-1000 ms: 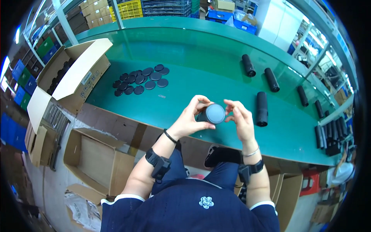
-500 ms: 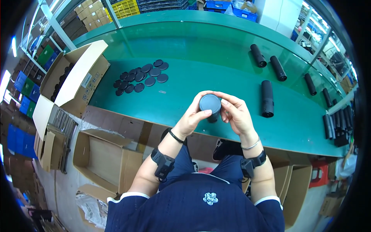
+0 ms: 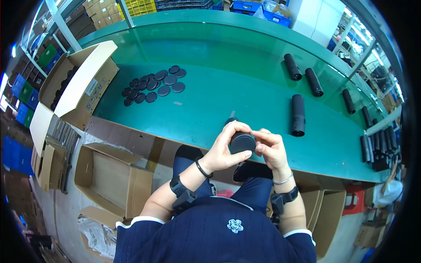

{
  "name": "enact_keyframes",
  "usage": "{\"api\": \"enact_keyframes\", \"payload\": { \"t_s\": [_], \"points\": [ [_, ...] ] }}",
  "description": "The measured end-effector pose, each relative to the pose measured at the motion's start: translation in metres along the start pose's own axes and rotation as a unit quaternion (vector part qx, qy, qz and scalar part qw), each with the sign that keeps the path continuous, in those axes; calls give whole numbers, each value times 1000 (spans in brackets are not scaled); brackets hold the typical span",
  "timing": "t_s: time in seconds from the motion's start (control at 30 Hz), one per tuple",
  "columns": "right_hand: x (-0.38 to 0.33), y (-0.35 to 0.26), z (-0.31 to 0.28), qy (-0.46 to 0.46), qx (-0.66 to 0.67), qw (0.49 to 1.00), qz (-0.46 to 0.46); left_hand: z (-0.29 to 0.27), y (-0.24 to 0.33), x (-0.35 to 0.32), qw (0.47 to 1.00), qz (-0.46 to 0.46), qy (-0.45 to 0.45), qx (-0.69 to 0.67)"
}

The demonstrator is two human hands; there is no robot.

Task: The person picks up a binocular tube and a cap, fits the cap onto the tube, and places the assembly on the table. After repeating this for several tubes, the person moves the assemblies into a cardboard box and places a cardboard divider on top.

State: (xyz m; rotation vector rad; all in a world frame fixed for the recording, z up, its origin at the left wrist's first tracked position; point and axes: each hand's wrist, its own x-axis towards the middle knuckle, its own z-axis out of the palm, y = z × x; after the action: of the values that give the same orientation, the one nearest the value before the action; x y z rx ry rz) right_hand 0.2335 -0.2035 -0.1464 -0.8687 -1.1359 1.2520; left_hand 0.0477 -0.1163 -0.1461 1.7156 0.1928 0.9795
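Observation:
A black cylinder (image 3: 242,143) is held over the near edge of the green table, its round capped end facing me and its other end pointing away toward the tabletop. My left hand (image 3: 225,149) is wrapped round it, thumb lying across the lower rim of the cap. With bent fingers, my right hand (image 3: 272,150) grips the right side of that rim. To the left on the table lie several black round caps (image 3: 164,90), some overlapping. Another black cylinder (image 3: 298,115) lies to the right of my hands.
More black cylinders (image 3: 314,82) lie at the right, with a cluster of them (image 3: 381,142) at the table's right end. An open carton (image 3: 83,94) of dark parts stands at the left end. Below the table's edge are an open cardboard box (image 3: 105,179) and a red stool (image 3: 353,199).
The cylinder has tipped, its capped end swinging down toward me and its far end now showing beyond my left hand. Both hands have shifted slightly nearer to my body.

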Motion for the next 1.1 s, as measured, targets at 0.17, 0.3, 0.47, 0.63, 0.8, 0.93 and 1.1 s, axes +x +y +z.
{"api": "enact_keyframes", "payload": {
  "t_s": [0.17,0.3,0.47,0.63,0.8,0.93,1.1],
  "points": [
    [18,1,1,13,-411,906,-104,-11,6,25,968,-18,30,-248],
    [65,-7,-20,28,-374,923,-88,-34,-23,35,920,-49,207,-330],
    [166,-6,-109,274,-505,818,-2,-38,-48,-15,845,-74,145,510],
    [251,17,-180,376,-604,701,42,-29,-57,-30,807,41,152,570],
    [272,32,-229,335,-634,680,152,-27,-60,-26,818,25,147,555],
    [212,-39,-178,244,-764,563,200,-32,-63,-25,826,14,144,545],
    [75,-67,-203,257,-700,608,272,-32,-64,-17,856,19,138,497]
  ]
}}
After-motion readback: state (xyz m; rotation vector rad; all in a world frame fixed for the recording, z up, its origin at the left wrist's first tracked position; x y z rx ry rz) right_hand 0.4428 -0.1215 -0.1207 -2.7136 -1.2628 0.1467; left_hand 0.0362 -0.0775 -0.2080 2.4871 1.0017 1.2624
